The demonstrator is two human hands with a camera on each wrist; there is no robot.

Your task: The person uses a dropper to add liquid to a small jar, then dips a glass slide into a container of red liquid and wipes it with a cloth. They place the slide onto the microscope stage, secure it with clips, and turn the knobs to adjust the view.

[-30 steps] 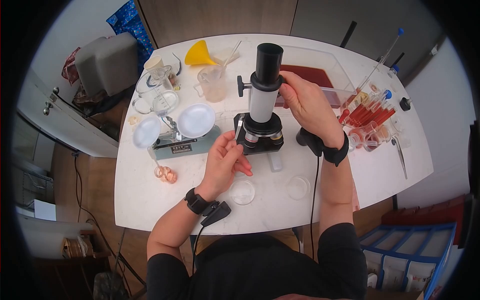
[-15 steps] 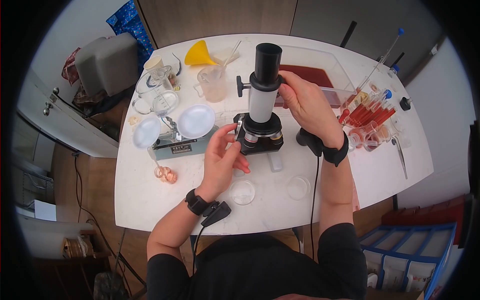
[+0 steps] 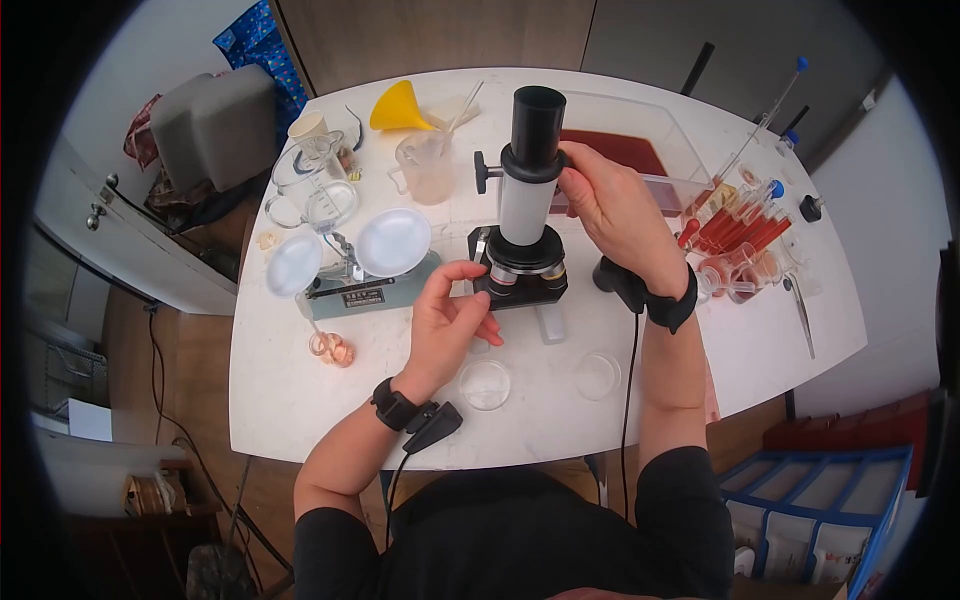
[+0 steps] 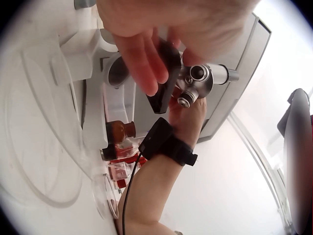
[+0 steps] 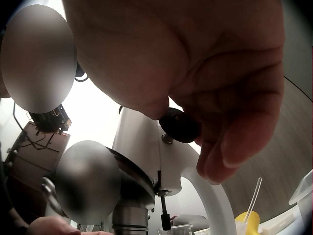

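Note:
A microscope with a white tube (image 3: pixel 524 208) and a black eyepiece stands upright at the middle of the table. The right hand (image 3: pixel 622 215) pinches its focus knob (image 5: pixel 180 125) between thumb and fingers, on the tube's right side. At the left edge of the black stage (image 3: pixel 525 297), the left hand (image 3: pixel 445 325) has its index finger and thumb around the corner, below a metal clip (image 3: pixel 481 243). In the left wrist view its other fingers hang beside the black stage (image 4: pixel 168 73). Objective lenses (image 4: pixel 187 98) point toward the stage. What lies on the stage is hidden.
Two clear dishes (image 3: pixel 485 385) (image 3: pixel 597 376) lie in front. A balance (image 3: pixel 370 290), a clear jug (image 3: pixel 425 168) and a yellow funnel (image 3: pixel 398 107) stand left. Red-filled tubes (image 3: pixel 745 225), a clear tray (image 3: pixel 690 150) and tweezers (image 3: pixel 803 318) are right; cables hang from both wrists.
The left index finger has come away from the metal clip and down to the stage's left corner. The right hand and the microscope look nearly unmoved.

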